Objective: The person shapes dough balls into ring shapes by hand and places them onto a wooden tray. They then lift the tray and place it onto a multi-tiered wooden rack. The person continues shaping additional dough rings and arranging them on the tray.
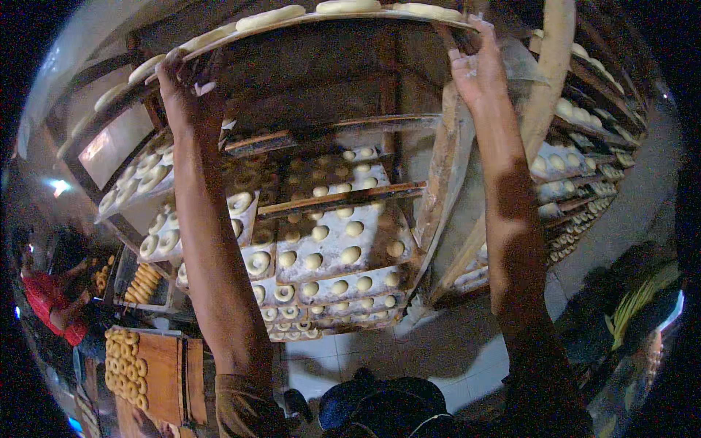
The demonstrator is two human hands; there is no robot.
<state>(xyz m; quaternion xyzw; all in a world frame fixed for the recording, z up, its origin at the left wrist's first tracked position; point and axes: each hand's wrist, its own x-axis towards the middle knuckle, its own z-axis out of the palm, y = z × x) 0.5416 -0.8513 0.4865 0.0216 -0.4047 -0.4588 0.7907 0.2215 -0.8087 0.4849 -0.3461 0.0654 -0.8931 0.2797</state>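
Tray [314, 20], one, long and thin-edged, at the top of the frame, raised above the racks; it bears a row of pale, flattened dough pieces [270, 17], probably kept flat so that none slides. Left hand [188, 77], upper left: fingers curled, clamped on the tray's near edge. Right hand [475, 67], upper right: fingers bent, floury, pinching the tray near its right end; exact thumb position cannot be told for either. The wide spacing of the grips likely shares the weight and checks tipping. Wooden rack [438, 168], centre, boards in tiers, presumably to save floor room: dough balls [350, 255] in spaced rows, probably apart to avoid sticking; dough rings [250, 263] to their left, set out likewise. Second rack [546, 84], right side, more dough on stacked levels. Counter [162, 365], lower left, wooden: browned rings [120, 361] crowded together, seemingly past the need for gaps. Long browned buns [143, 283], left, lined up side by side, apparently for compactness. Co-worker [52, 299], far left, red top, arms toward further browned pieces.
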